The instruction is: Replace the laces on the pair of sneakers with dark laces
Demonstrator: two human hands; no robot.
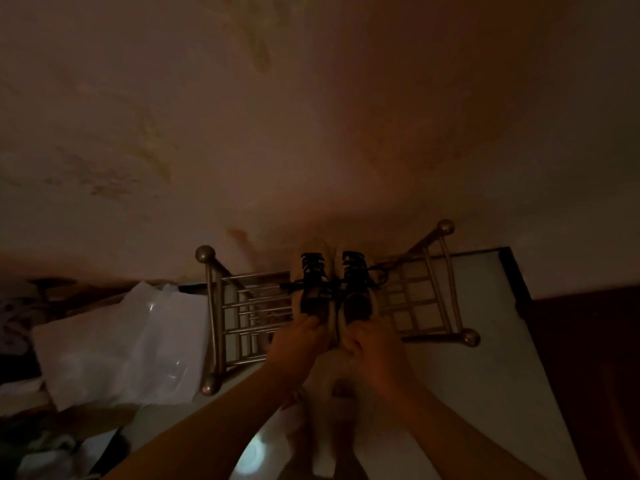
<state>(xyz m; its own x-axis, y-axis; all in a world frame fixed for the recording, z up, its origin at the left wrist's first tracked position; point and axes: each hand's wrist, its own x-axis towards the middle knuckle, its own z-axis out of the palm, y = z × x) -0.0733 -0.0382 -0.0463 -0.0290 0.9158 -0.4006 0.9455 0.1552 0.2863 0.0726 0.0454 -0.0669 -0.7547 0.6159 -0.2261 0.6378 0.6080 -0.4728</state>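
- We are gripping the heel of the left sneaker [313, 289] with our left hand [300, 336], fingers curling over the heel rim and into the opening.
- Our right hand [369, 342] is doing the same on the right sneaker [358, 289], fingers wrapping round its heel from behind.
- Both forearms are reaching up from the bottom of the view and converging on the pair, so the two hands are sitting just beside each other.
- The sneakers are standing side by side, touching along their inner edges, toes pointing away from us toward the wall [311, 116].
- Dark laces [317, 268] are running in rungs across both sneakers; loose ends are trailing out sideways near the middle, where they are crossing between the two.
- Whether the ends are tied we cannot tell in this dim light.
- The pair is sitting over the middle of a metal rack [249, 306], a frame of thin bars with round knobs at its four corners; whether the soles are resting on the bars or being held just above them we cannot tell.
- The rack is standing on a pale floor [485, 375], close against the wall.
- To the left of the rack a crumpled clear plastic bag [138, 327] is lying over pale sheets.
- At the right edge a dark wooden panel [588, 358] is bordering the floor.
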